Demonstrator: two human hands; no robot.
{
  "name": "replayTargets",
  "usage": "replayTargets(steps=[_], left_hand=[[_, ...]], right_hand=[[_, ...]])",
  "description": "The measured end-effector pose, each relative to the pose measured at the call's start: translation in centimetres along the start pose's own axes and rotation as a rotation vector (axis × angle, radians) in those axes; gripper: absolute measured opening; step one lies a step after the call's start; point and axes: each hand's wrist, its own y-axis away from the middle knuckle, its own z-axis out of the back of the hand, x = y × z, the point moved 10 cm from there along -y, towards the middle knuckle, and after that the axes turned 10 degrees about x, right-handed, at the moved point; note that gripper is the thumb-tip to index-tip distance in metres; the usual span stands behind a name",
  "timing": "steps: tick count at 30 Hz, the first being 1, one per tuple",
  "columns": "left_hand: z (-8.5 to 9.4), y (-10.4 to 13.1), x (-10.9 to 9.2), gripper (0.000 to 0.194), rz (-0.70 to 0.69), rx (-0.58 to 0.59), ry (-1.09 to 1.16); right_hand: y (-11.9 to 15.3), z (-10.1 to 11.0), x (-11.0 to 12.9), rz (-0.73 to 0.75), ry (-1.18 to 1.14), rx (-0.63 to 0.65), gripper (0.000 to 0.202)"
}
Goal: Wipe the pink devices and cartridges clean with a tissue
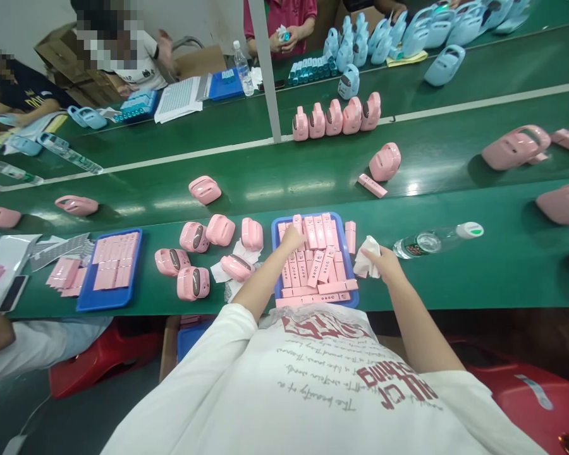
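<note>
In front of me lies a blue tray (354,265) of long pink plastic strips (321,232) with small dark markings, some upright in rows and some across the near side. My left hand (293,239) is over its upper left part, fingers closed around one pink strip (297,222). Off the tray's right side, my right hand (384,260) is closed on a crumpled white tissue (368,256) just above the table. A single pink strip (350,236) lies between tray and tissue. Left of the tray, a pink rounded casing (237,268) rests on white wipes.
Several pink casings (193,283) stand left of my arm. A second blue tray (105,303) is farther left. To the right lies a plastic bottle (427,242). Beyond, a belt (246,189) carries pink casings, with a post (265,69) behind it. Co-workers sit opposite.
</note>
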Motion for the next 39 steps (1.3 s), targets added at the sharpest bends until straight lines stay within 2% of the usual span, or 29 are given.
replayTargets(steps=[2,4,7,9,11,14,17,21,23,25,27,28,30,32,34,36,39], left_hand=[[0.3,1.5,-0.2,0.054,-0.046,0.047,0.101],[0.5,3.9,-0.6,0.051,-0.100,0.084,0.188],[-0.2,8.5,-2.0,0.040,-0.218,0.198,0.393],[-1.5,11.6,-3.8,0.038,-0.329,0.370,0.688],[-2.6,14.2,-5.4,0.046,-0.385,0.517,0.874],[-3.8,16.4,-6.9,0.057,-0.403,0.621,0.906],[-4.3,17.2,-7.7,0.060,-0.432,0.628,0.874],[-3.7,17.5,-7.2,0.057,-0.427,0.457,0.755],[-2.3,18.2,-6.5,0.056,-0.426,0.305,0.588],[-0.4,19.3,-5.5,0.055,-0.415,0.123,0.304],[1.2,20.4,-3.4,0.059,-0.325,-0.010,-0.020],[1.6,20.6,-1.7,0.059,-0.224,-0.034,-0.179],[1.9,20.8,3.1,0.050,0.051,-0.020,-0.433],[1.7,21.1,7.9,0.039,0.297,0.021,-0.574],[0.9,21.0,11.0,0.034,0.417,0.041,-0.611],[-0.6,20.4,12.3,0.033,0.444,0.053,-0.618],[-2.9,18.9,12.4,0.028,0.433,0.074,-0.638]], right_hand=[[0.9,0.3,-0.6,0.008,-0.105,-0.005,0.040],[1.7,0.8,-0.6,0.042,-0.248,-0.064,0.043],[2.9,1.3,0.7,0.144,-0.582,-0.181,0.042],[3.6,0.2,2.8,0.216,-0.750,-0.149,0.041],[4.5,-1.9,5.9,0.276,-0.785,-0.026,0.038],[6.6,-4.5,10.3,0.351,-0.747,0.080,0.037],[9.1,-6.3,13.2,0.396,-0.669,0.143,0.039],[11.7,-8.1,15.2,0.473,-0.495,0.296,0.035],[12.2,-7.8,15.0,0.496,-0.449,0.298,0.034],[12.0,-6.8,14.2,0.479,-0.471,0.243,0.035],[11.6,-5.5,12.9,0.436,-0.523,0.154,0.036],[11.4,-4.9,12.2,0.413,-0.546,0.107,0.036],[11.1,-3.6,10.9,0.368,-0.572,0.027,0.035],[10.9,-2.7,9.7,0.332,-0.569,-0.021,0.033],[10.7,-2.0,8.7,0.307,-0.553,-0.049,0.032],[10.6,-1.5,8.0,0.282,-0.530,-0.065,0.033],[10.5,-1.5,7.6,0.257,-0.489,-0.063,0.038]])
